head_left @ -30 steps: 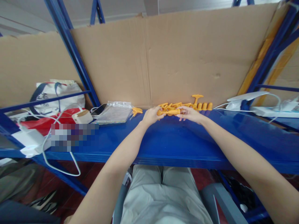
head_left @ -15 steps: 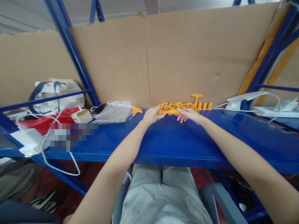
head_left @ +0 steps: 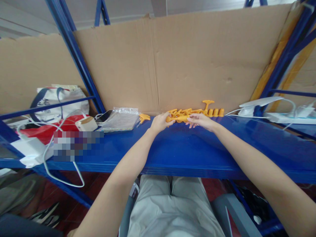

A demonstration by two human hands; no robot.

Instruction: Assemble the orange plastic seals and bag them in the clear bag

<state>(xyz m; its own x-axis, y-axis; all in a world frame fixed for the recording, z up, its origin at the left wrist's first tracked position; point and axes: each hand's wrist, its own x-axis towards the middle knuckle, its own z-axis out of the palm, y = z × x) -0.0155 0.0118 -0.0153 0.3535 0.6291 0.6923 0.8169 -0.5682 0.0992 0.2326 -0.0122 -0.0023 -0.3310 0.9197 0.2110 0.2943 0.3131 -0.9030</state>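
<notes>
Low over the back of the blue shelf, my left hand [head_left: 158, 123] is closed around the left end of a yellow plastic corkscrew part [head_left: 181, 119]. The thumb and fingers of my right hand [head_left: 202, 121] pinch its right end. Small metal details show along the part, which lies roughly level between the hands. Right behind it is a row of similar yellow pieces [head_left: 189, 111], partly hidden. To their right stand a T-shaped yellow handle [head_left: 207, 103] and several short yellow caps [head_left: 218, 112]. Left of my hands lie yellow handles [head_left: 144, 117] with metal spirals [head_left: 138, 123].
A cardboard sheet [head_left: 197, 59] closes off the back of the blue shelf [head_left: 177, 151]. A clear plastic bag [head_left: 120, 119], a phone [head_left: 105, 116], a white charger [head_left: 86, 123] and loose cables are on the left. A power strip [head_left: 291, 118] is at right.
My right fingers have closed onto the right end of the yellow part, where they were looser before. My left hand keeps its grip. The view has shifted very slightly.
</notes>
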